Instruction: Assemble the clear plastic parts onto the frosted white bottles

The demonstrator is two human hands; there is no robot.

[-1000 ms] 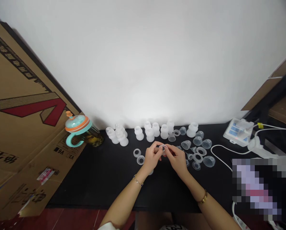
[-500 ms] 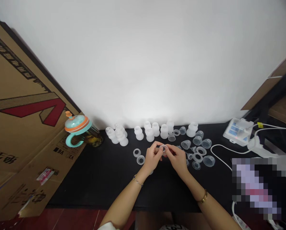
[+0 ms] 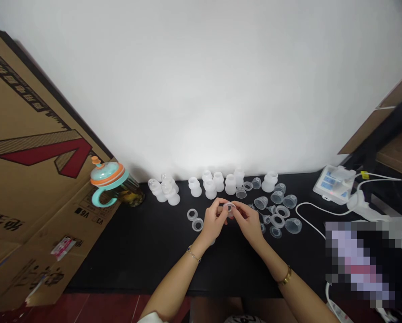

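One head-worn view, forward and down over hands (image 3: 213,223) and table (image 3: 143,255)

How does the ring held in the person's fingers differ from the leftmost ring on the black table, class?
The held ring is gripped between the left hand and right hand; the leftmost ring lies untouched on the black table.
Fingers partly cover the held ring, while the leftmost ring shows its whole outline.
Both look pale and round.

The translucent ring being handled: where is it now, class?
In the head view, the translucent ring is below and right of centre, held between the left hand and the right hand, nearer the person than the white bottles.
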